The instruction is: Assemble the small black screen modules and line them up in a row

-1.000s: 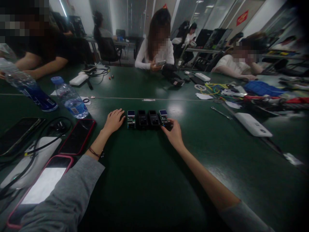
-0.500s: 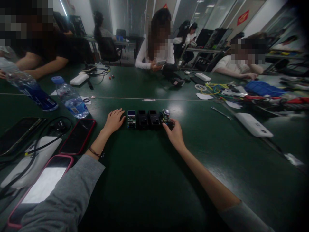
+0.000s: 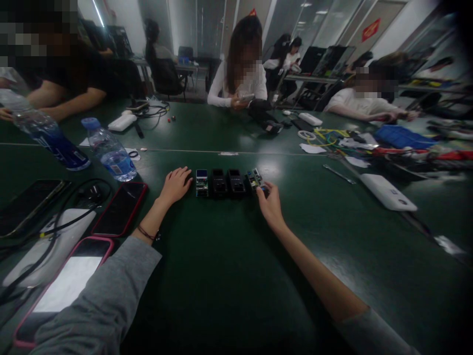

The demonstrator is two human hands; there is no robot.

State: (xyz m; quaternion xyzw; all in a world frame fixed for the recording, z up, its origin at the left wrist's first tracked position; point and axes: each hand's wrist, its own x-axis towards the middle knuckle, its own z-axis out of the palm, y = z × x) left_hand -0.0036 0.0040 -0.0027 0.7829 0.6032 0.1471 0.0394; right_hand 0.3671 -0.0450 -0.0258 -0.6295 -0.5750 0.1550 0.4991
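Note:
A circuit board with a small screen [image 3: 202, 183] lies at the left end of a short row on the green table [image 3: 214, 276]. Beside it sit two black plastic cases, the left case [image 3: 219, 183] and the right case [image 3: 236, 183]. At the row's right end a second circuit board [image 3: 255, 180] lies slightly turned. My right hand [image 3: 271, 204] grips that board's lower right edge between thumb and fingers. My left hand [image 3: 175, 185] rests flat on the table, fingers stretched, just left of the first board and apart from it.
Left of me are two water bottles, the nearer one [image 3: 113, 153] by a red-edged phone [image 3: 120, 209], plus a pink-cased phone [image 3: 66, 286] and cables. A white power bank [image 3: 388, 191] and a wrench-like tool [image 3: 339, 174] lie right. People sit across the table.
My right hand has shifted slightly right with the right-hand circuit board, which has turned and moved away from the black case. My left hand has stayed in place.

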